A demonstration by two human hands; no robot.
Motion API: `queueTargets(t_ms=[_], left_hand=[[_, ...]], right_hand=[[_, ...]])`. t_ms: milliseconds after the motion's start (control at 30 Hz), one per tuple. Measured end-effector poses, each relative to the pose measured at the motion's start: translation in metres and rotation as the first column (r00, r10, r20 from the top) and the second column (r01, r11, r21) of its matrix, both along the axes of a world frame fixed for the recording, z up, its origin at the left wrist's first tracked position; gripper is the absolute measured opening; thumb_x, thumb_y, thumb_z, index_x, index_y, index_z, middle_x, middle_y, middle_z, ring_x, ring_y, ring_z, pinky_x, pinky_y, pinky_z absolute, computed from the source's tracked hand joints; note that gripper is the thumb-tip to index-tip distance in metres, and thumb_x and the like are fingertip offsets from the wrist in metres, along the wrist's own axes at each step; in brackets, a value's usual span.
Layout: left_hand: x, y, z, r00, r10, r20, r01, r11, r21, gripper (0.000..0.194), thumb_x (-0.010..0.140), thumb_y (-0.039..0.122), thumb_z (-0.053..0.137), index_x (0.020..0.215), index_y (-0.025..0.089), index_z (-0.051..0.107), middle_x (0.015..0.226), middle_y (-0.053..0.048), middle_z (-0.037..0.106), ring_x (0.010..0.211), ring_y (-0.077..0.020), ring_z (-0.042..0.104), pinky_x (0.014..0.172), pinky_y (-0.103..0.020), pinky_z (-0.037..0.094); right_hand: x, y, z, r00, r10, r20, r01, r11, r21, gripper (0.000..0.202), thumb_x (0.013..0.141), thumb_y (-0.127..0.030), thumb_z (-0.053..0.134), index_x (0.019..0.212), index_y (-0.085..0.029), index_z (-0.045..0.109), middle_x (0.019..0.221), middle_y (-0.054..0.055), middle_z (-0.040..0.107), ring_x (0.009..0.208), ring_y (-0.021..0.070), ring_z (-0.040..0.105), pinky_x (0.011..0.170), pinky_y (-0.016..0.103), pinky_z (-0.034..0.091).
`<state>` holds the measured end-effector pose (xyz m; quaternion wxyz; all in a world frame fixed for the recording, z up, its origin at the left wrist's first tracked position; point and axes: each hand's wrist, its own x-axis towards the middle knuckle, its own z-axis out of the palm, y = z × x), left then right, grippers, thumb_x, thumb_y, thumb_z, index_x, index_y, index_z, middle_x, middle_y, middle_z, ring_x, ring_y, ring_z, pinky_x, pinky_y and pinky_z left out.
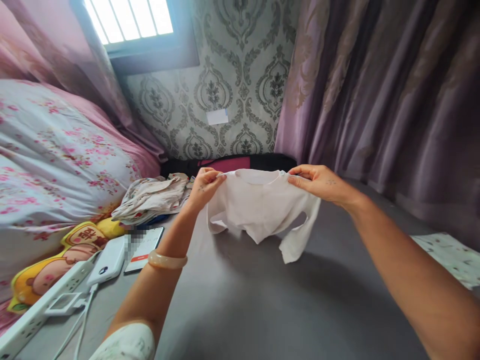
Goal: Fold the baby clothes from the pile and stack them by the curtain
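Observation:
A small white long-sleeved shirt (258,205) hangs spread out between my two hands, above a grey sheet (240,310). My left hand (207,186) pinches its shoulder on the left, beside the neckline. At the other shoulder, near a small button, my right hand (315,182) grips the cloth between thumb and fingers. Both sleeves droop, and the right-side one reaches lowest. The shirt's lower edge dips to a point in the middle.
To the left lie a pile of folded clothes (153,197), a phone (144,250), a white power bank (108,260), a power strip (45,310) with cables, and a yellow cartoon cushion (48,275). Patterned cloth (450,255) lies at right. A dark bag (270,162) rests against the wall.

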<state>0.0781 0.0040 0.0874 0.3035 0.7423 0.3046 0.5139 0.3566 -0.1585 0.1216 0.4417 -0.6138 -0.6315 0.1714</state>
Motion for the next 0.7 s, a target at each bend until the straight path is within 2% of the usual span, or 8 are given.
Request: queueTargets(t_ms=[100,167,333,400,500,567,600,700], left_hand=[[-0.003,-0.012,0.001,0.978,-0.198,0.06,0.207,0.955,-0.211,0.037,0.071,0.054,0.072,0.079,0.018,0.072,0.069,0.0,0.06,0.061,-0.0109,0.051,0.052,-0.021,0.038],[-0.005,-0.016,0.004,0.965,-0.244,0.097,0.262,0.924,-0.279,0.039,0.067,0.054,0.076,0.078,0.017,0.071,0.065,0.001,0.06,0.055,-0.0089,0.048,0.049,-0.02,0.035],[-0.016,-0.017,0.028,0.964,-0.264,0.034,0.265,0.94,-0.215,0.034,0.061,0.046,0.082,0.072,0.016,0.07,0.064,0.0,0.061,0.055,-0.009,0.049,0.049,-0.019,0.036],[-0.019,-0.018,0.046,0.964,-0.266,0.005,0.264,0.955,-0.138,0.032,0.061,0.044,0.083,0.073,0.017,0.071,0.067,0.0,0.062,0.06,-0.0114,0.053,0.054,-0.021,0.041],[-0.017,-0.016,0.069,0.994,-0.099,0.043,0.092,0.984,0.151,0.026,0.072,0.042,0.074,0.081,0.018,0.071,0.074,-0.001,0.064,0.074,-0.0149,0.058,0.066,-0.025,0.047],[-0.013,-0.013,0.078,1.0,0.021,-0.006,-0.018,0.938,0.346,0.022,0.079,0.04,0.068,0.084,0.019,0.07,0.084,-0.002,0.065,0.087,-0.0171,0.059,0.08,-0.03,0.048],[-0.01,-0.01,0.079,0.996,0.068,-0.063,-0.036,0.908,0.418,0.02,0.08,0.039,0.067,0.083,0.019,0.07,0.089,-0.003,0.065,0.093,-0.0185,0.058,0.087,-0.033,0.046],[0.001,-0.003,0.077,0.968,0.198,-0.152,-0.087,0.839,0.538,0.016,0.08,0.037,0.067,0.081,0.021,0.07,0.104,-0.004,0.064,0.108,-0.0228,0.053,0.099,-0.039,0.038]], right_hand=[[0.002,-0.005,0.013,0.989,-0.015,0.148,0.022,0.999,-0.042,0.035,0.078,-0.054,0.065,0.09,-0.022,0.074,0.084,0.002,0.072,0.079,0.0206,0.065,0.07,0.031,0.051],[0.006,-0.006,0.019,0.974,-0.022,0.223,0.035,0.998,-0.052,0.032,0.078,-0.052,0.065,0.086,-0.023,0.075,0.083,0.002,0.072,0.08,0.0217,0.065,0.069,0.031,0.05],[0.016,-0.014,0.032,0.943,-0.059,0.327,0.073,0.997,-0.028,0.03,0.076,-0.052,0.07,0.078,-0.022,0.074,0.073,0.001,0.07,0.073,0.0211,0.064,0.067,0.031,0.048],[0.014,-0.021,0.041,0.941,-0.097,0.326,0.095,0.995,0.02,0.033,0.078,-0.054,0.067,0.078,-0.021,0.073,0.07,0.002,0.069,0.071,0.0199,0.062,0.067,0.031,0.046],[0.008,-0.026,0.054,0.914,-0.283,0.291,0.187,0.929,0.319,0.031,0.087,-0.05,0.06,0.089,-0.021,0.072,0.083,0.004,0.07,0.082,0.0197,0.062,0.074,0.032,0.046],[0.007,-0.023,0.056,0.869,-0.337,0.363,0.151,0.878,0.454,0.026,0.089,-0.044,0.059,0.091,-0.022,0.072,0.097,0.006,0.069,0.093,0.0203,0.062,0.084,0.034,0.045],[0.008,-0.019,0.056,0.839,-0.335,0.429,0.112,0.877,0.467,0.025,0.089,-0.042,0.059,0.09,-0.021,0.072,0.103,0.007,0.068,0.097,0.021,0.061,0.089,0.035,0.044],[0.015,-0.006,0.051,0.762,-0.403,0.507,0.113,0.854,0.508,0.025,0.09,-0.042,0.059,0.089,-0.021,0.072,0.116,0.009,0.064,0.109,0.0242,0.056,0.097,0.041,0.04]])
